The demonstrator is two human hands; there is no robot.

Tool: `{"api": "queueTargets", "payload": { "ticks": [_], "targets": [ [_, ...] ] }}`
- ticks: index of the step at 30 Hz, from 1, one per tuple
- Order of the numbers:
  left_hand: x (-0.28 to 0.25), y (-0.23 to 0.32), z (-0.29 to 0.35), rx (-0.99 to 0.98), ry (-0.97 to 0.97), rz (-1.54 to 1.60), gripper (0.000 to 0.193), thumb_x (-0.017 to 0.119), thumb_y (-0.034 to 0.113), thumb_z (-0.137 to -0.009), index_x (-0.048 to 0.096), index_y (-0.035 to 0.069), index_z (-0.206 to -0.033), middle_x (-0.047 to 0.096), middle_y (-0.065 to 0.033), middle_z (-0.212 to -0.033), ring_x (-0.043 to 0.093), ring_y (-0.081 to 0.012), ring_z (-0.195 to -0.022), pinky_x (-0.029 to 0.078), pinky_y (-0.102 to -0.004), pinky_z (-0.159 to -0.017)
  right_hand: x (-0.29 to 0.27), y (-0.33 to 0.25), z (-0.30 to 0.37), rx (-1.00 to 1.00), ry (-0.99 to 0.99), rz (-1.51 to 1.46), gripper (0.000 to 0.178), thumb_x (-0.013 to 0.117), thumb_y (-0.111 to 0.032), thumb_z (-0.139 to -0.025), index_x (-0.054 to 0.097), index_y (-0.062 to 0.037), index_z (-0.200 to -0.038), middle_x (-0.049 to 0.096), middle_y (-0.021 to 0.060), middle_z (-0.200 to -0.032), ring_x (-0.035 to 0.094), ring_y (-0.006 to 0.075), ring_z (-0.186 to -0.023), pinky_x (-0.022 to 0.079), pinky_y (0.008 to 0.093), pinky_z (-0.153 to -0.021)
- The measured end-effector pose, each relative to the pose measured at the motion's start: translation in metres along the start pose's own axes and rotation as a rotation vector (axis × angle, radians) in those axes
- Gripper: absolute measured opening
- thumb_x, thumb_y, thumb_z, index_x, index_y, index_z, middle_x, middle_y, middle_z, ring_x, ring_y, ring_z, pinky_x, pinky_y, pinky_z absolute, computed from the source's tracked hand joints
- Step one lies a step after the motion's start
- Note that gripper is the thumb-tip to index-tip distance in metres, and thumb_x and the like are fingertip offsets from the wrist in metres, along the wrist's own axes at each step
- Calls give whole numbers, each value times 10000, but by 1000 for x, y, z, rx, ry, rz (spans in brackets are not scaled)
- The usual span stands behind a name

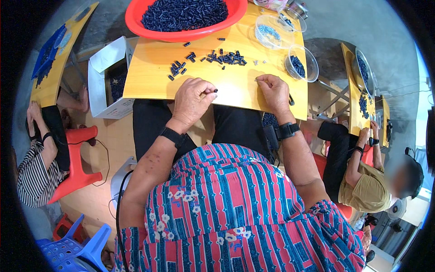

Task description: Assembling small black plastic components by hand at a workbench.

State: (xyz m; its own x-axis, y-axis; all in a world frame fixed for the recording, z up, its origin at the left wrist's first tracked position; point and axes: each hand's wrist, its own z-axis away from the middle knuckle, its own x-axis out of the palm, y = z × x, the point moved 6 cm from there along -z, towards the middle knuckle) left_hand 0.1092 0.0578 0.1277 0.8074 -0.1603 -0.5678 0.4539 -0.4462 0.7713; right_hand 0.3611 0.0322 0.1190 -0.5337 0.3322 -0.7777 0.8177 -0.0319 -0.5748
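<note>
My left hand (pixel 195 97) is above the near edge of the yellow table (pixel 149 84), pinching a small black cylindrical piece (pixel 215 90) between thumb and fingertips. To its right, my right hand (pixel 274 93) is closed in a pinch on a tiny pale piece (pixel 257 80), too small to name. Beyond my hands lie a loose pile of black cylindrical pieces (pixel 231 58) and a smaller cluster (pixel 176 69) on the left. A few tiny clear pieces (pixel 256 62) rest on the wood near my right hand. A dark slim tool (pixel 291 99) lies beside that hand's wrist.
A red basin (pixel 136 28) heaped with black pieces stands at the back. Clear plastic tubs (pixel 312 68) line the right side. A white box (pixel 96 81) stands left of the table. Co-workers sit at tables on both sides; a blue stool (pixel 93 242) is at lower left.
</note>
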Motion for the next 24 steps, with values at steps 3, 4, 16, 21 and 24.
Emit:
{"api": "queueTargets", "payload": {
  "ticks": [3,4,16,21,24],
  "targets": [
    [0,-2,2,-2,3,0,119,731,109,-722,654,67,-803,629,-50,-761,591,-232,-782,479,-345,-712,1,-10,3,-50,-19,90,107,677,-142,-827,707,-67,-898,631,74,-645,575,170,-563,468,305,-560],
    [-1,-3,2,-4,4,0,119,731,109,-722,654,67,-803,629,-50,-761,591,-232,-782,479,-345,-712,0,-20,4,-125,-18,170,98,665,-148,-835,695,-78,-898,629,85,-647,589,204,-574,473,326,-568],
    [-9,-7,4,0,-8,-3,107,719,122,-734,652,63,-793,627,-48,-751,586,-230,-771,471,-340,-705,3,-40,4,-189,-19,87,109,659,-168,-836,673,-73,-888,606,106,-623,580,259,-567,460,373,-561],
    [-11,-7,3,8,-3,2,105,716,125,-736,652,63,-791,626,-47,-747,585,-229,-771,469,-344,-714,9,-57,1,-105,-157,197,146,554,-112,-796,678,-85,-868,664,134,-942,646,340,-818,524,417,-719],
    [-11,-8,3,8,-5,3,105,713,128,-736,652,62,-791,627,-50,-748,586,-231,-776,469,-348,-719,10,-57,1,-75,-154,165,147,556,-127,-812,685,-90,-872,669,133,-934,650,334,-818,526,409,-728]
  ]
}}
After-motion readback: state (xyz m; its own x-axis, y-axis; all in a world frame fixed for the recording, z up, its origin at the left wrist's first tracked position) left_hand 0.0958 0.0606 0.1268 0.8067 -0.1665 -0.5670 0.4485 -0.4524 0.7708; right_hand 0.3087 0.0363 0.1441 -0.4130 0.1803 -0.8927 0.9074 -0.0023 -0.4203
